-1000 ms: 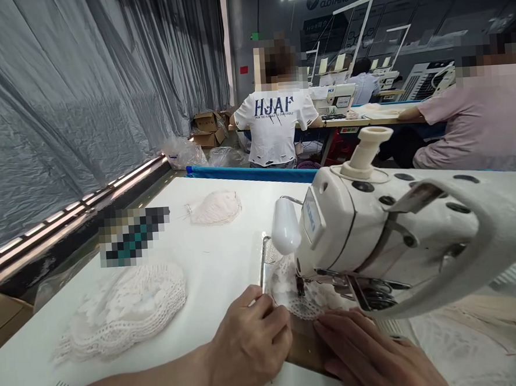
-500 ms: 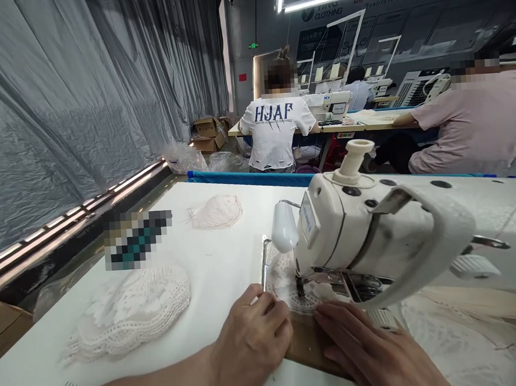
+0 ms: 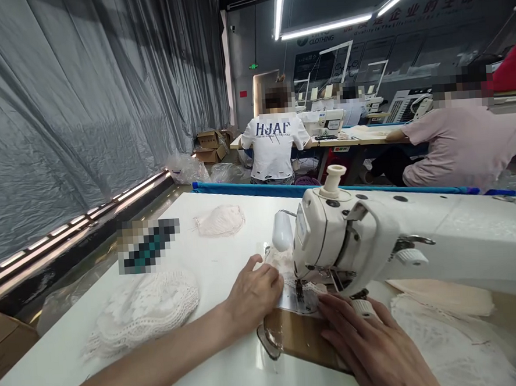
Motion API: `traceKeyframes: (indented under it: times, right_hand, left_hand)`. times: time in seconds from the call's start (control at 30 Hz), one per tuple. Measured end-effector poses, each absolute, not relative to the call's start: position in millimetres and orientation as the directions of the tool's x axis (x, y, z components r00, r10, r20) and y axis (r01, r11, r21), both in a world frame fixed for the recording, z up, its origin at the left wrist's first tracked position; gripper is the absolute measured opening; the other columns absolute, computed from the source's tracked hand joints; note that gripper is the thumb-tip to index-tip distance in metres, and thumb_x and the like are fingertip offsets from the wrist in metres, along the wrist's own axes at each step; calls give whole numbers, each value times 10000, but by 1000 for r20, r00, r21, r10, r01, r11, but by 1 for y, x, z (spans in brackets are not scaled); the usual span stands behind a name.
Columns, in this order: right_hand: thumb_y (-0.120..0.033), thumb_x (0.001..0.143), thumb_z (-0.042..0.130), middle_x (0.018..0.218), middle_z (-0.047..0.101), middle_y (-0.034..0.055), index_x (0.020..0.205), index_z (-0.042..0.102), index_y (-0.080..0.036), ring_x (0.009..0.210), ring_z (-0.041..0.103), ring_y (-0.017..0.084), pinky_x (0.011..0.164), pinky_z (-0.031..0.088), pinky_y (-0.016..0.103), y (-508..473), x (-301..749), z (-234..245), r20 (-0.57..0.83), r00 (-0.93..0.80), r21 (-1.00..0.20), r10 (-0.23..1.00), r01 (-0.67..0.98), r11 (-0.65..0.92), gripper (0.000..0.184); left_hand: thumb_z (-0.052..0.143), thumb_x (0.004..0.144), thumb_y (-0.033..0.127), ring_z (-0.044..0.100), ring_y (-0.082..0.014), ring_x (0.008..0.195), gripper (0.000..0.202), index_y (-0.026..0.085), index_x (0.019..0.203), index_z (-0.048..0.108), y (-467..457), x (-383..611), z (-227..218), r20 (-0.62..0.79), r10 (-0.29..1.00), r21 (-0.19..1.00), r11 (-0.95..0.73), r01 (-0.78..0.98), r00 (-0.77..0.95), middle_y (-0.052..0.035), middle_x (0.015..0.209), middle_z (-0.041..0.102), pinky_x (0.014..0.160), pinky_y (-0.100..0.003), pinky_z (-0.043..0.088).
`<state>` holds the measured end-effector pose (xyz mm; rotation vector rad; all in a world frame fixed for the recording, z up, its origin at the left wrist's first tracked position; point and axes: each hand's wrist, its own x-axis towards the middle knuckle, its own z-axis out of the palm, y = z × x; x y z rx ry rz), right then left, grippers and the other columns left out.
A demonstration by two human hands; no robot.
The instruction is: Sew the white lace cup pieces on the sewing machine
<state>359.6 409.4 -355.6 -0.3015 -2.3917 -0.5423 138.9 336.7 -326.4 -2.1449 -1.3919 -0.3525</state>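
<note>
A white sewing machine (image 3: 325, 229) stands in front of me with its needle and presser foot over a piece of white lace fabric (image 3: 282, 260). My left hand (image 3: 257, 286) is left of the needle, fingers curled closed at the lace's near left edge; its fingertips are partly hidden. Lying to the right of the presser foot, my right hand (image 3: 365, 332) has its fingers stretched out flat, fingertips touching the lace edge by the metal needle plate (image 3: 306, 302). A brown machine bed cover (image 3: 304, 333) shows between the hands.
A pile of white lace (image 3: 147, 310) lies left on the white table (image 3: 224, 358), with a small pale pink fabric piece (image 3: 220, 220) farther back. More pale fabric pieces (image 3: 445, 327) lie at right. A white knee-shaped cylinder (image 3: 282, 230) hangs beside the machine head. Co-workers sit beyond.
The lace has shifted away from me under the needle, uncovering the needle plate. My left hand has moved farther forward with it. The head view has tilted up slightly.
</note>
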Motion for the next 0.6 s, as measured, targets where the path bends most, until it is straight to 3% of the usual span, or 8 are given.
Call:
traceKeyframes:
  times: [0.17,0.23,0.3,0.37,0.43,0.47,0.53,0.6]
  right_hand:
    - [-263,966,362,953,704,62,1018,620,-169,835,626,192,786,384,341,392,347,-344,699,-713,210,55,278,938,279]
    - [-330,949,408,1001,682,93,1063,606,-144,917,601,218,779,395,337,381,335,-339,718,-694,121,57,205,971,294]
    - [-316,936,425,962,672,85,1010,624,-164,895,590,224,774,396,349,368,325,-334,680,-726,-27,100,112,993,261]
    - [-262,911,453,818,657,39,856,644,-199,779,582,198,727,391,336,355,319,-328,541,-819,-277,194,44,960,208]
    - [-268,866,522,679,598,-3,723,621,-203,654,537,157,624,372,283,343,322,-321,264,-918,-593,294,86,801,186]
    - [-292,837,563,650,572,-14,701,612,-195,625,513,143,582,355,259,338,326,-318,102,-948,-725,301,137,676,174]
    - [-336,788,629,640,538,-25,700,604,-174,620,476,123,540,325,225,328,339,-310,-155,-961,-885,229,238,400,186]
    - [-349,772,655,654,519,-30,715,603,-154,636,448,108,557,318,211,317,354,-304,-251,-960,-945,126,271,182,209]
  left_hand:
    - [401,865,-3,509,-118,650,263,126,679,533,320,136,-331,498,763,-299,-295,907,412,-8,683,581,753,-310,351]
    - [416,867,13,515,-117,661,255,128,682,548,297,142,-329,484,790,-195,-323,926,377,-7,697,599,738,-307,336]
    - [424,880,49,533,-120,695,227,133,743,584,269,150,-321,429,850,-1,-338,941,306,-8,731,623,755,-313,326]
    - [467,893,123,547,-122,738,170,147,809,613,241,156,-310,307,931,286,-287,914,196,-3,775,643,789,-310,325]
    - [630,825,269,544,-140,822,103,176,867,639,216,160,-299,131,988,583,-143,800,81,7,839,649,790,-276,341]
    - [717,742,329,535,-150,850,208,187,879,650,206,162,-295,41,998,698,-61,714,46,14,855,644,775,-254,352]
    - [812,599,361,521,-148,829,348,184,863,669,189,168,-294,-111,993,854,79,514,32,23,819,623,717,-215,367]
    - [806,599,325,500,-112,719,299,147,802,677,176,178,-297,-215,975,932,190,308,51,29,721,585,655,-196,363]
